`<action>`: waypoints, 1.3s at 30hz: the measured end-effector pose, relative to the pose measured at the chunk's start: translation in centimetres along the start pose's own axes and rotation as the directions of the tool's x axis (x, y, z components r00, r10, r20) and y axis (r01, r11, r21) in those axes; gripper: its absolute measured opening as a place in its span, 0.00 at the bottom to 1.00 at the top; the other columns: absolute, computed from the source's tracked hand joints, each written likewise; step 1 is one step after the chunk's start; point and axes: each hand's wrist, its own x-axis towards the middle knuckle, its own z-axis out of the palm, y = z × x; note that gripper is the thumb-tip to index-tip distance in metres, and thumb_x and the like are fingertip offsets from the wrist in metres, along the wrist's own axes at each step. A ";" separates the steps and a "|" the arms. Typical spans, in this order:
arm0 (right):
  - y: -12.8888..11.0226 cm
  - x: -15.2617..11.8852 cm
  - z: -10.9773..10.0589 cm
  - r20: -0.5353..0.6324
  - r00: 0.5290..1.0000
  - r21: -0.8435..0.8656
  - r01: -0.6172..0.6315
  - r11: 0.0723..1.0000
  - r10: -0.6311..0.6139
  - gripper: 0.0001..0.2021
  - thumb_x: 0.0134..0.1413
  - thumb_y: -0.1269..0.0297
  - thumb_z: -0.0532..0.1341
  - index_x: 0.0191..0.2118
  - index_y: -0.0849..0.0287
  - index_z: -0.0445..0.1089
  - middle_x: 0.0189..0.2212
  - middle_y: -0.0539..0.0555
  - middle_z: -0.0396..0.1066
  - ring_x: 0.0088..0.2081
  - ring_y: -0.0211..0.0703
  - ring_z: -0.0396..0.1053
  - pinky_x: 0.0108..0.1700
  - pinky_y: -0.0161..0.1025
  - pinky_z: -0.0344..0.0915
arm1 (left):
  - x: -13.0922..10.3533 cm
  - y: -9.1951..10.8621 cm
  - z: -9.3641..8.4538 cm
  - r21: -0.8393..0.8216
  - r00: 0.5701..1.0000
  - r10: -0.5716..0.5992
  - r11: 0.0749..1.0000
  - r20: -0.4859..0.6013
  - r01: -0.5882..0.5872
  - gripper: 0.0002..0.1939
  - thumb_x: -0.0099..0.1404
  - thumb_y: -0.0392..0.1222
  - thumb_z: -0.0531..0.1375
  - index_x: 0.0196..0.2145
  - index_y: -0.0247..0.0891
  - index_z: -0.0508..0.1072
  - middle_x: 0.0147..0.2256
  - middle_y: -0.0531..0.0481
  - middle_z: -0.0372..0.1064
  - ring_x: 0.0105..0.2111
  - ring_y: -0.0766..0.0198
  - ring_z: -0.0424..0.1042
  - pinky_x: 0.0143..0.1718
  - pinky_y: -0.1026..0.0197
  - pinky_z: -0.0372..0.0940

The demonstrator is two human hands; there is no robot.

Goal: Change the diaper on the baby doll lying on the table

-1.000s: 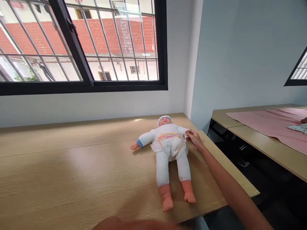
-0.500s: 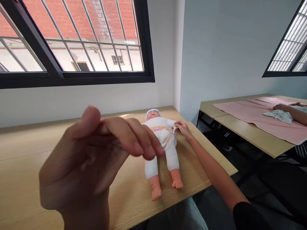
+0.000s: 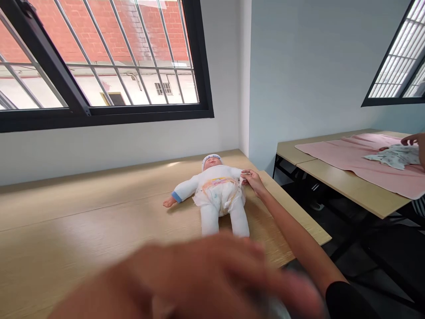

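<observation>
A baby doll [image 3: 212, 172] in a white outfit lies on its back on the wooden table [image 3: 116, 221], head toward the wall. Round its hips is a white diaper [image 3: 221, 195] with a coloured waistband. My right hand [image 3: 253, 181] pinches the diaper's edge at the doll's waist, beside its arm on the right of the view. Close to the camera, my left hand [image 3: 212, 274] crosses the bottom of the view, covering the doll's feet. Motion smears its fingers and its palm side is hidden; nothing shows in it.
To the right stands a second table [image 3: 352, 186] with a pink cloth [image 3: 345, 157] on it. Another person's hand [image 3: 413, 139] is over a patterned white garment [image 3: 392, 156] there. A gap separates the tables. A barred window [image 3: 133, 53] is in the wall behind.
My left hand has dropped from mid-view to the bottom, uncovering the doll's arm and diaper front. My right hand keeps its pinch. The other person's hand has moved right.
</observation>
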 end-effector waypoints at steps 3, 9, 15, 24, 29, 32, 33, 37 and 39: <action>-0.2 -0.3 0.0 0.094 0.995 0.027 0.042 0.999 -0.045 0.16 0.40 0.62 0.69 0.37 0.60 0.71 0.23 0.48 0.73 0.24 0.37 0.70 0.30 0.34 0.68 | 6.7 -1.7 1.2 -0.036 0.995 0.062 0.997 -0.082 -0.065 0.20 0.68 0.54 0.51 0.51 0.50 0.75 0.48 0.49 0.75 0.51 0.50 0.72 0.52 0.43 0.69; -1.3 -0.7 0.0 0.095 0.991 0.011 0.096 0.995 -0.097 0.22 0.36 0.56 0.72 0.37 0.59 0.69 0.21 0.47 0.73 0.23 0.37 0.71 0.30 0.34 0.68 | 10.9 -9.0 10.2 0.662 0.979 -0.206 0.732 -0.011 0.162 0.16 0.69 0.40 0.53 0.49 0.30 0.74 0.54 0.34 0.69 0.57 0.43 0.64 0.58 0.42 0.59; -2.4 -1.3 0.3 0.118 0.983 -0.074 0.153 0.985 -0.144 0.20 0.39 0.53 0.71 0.37 0.58 0.69 0.21 0.46 0.72 0.24 0.37 0.72 0.31 0.34 0.69 | 9.5 -11.1 14.3 0.843 0.954 -0.291 0.527 0.064 0.104 0.24 0.67 0.44 0.56 0.56 0.27 0.70 0.59 0.28 0.63 0.62 0.34 0.57 0.59 0.36 0.54; -2.2 -1.7 1.3 0.176 0.959 -0.166 0.253 0.953 -0.224 0.18 0.42 0.51 0.69 0.35 0.58 0.71 0.23 0.51 0.75 0.26 0.44 0.76 0.30 0.38 0.72 | 9.5 -11.1 15.8 0.863 0.956 -0.293 0.488 0.022 0.130 0.20 0.66 0.45 0.58 0.50 0.29 0.74 0.60 0.31 0.61 0.61 0.36 0.59 0.60 0.43 0.56; -1.7 -2.4 2.2 0.116 0.968 -0.207 0.241 0.948 -0.221 0.15 0.43 0.52 0.69 0.32 0.57 0.71 0.23 0.51 0.75 0.25 0.44 0.75 0.29 0.37 0.72 | 9.3 -11.6 16.1 0.893 0.962 -0.273 0.439 0.030 0.097 0.25 0.66 0.48 0.60 0.55 0.29 0.72 0.59 0.31 0.62 0.61 0.39 0.59 0.60 0.44 0.56; -1.8 -3.0 2.8 0.121 0.972 -0.199 0.225 0.954 -0.204 0.17 0.42 0.50 0.69 0.33 0.56 0.70 0.21 0.50 0.74 0.24 0.44 0.75 0.29 0.38 0.72 | 9.3 -11.9 16.0 0.900 0.961 -0.272 0.427 0.037 0.086 0.28 0.65 0.50 0.60 0.57 0.27 0.70 0.58 0.30 0.64 0.62 0.39 0.58 0.60 0.45 0.55; -1.9 -3.1 3.0 0.133 0.974 -0.173 0.203 0.964 -0.182 0.18 0.43 0.49 0.69 0.34 0.56 0.70 0.20 0.50 0.74 0.25 0.44 0.75 0.30 0.39 0.73 | 9.3 -11.9 16.0 0.902 0.961 -0.274 0.424 0.039 0.084 0.28 0.65 0.50 0.60 0.57 0.27 0.70 0.57 0.30 0.65 0.61 0.39 0.59 0.59 0.46 0.56; -2.4 -3.4 3.7 0.160 0.986 -0.035 0.063 0.997 -0.057 0.21 0.47 0.43 0.66 0.35 0.56 0.67 0.22 0.51 0.75 0.28 0.44 0.77 0.37 0.41 0.75 | 9.4 -11.8 15.9 0.900 0.959 -0.278 0.427 0.045 0.082 0.23 0.65 0.49 0.61 0.53 0.31 0.75 0.52 0.33 0.70 0.57 0.38 0.64 0.56 0.44 0.58; -2.6 -3.3 3.8 0.156 0.988 0.014 0.012 1.000 -0.014 0.20 0.50 0.43 0.64 0.34 0.56 0.67 0.23 0.52 0.76 0.29 0.44 0.77 0.38 0.41 0.75 | 9.4 -11.6 15.8 0.896 0.958 -0.284 0.436 0.047 0.085 0.22 0.65 0.49 0.61 0.50 0.31 0.76 0.50 0.34 0.71 0.56 0.38 0.65 0.56 0.45 0.59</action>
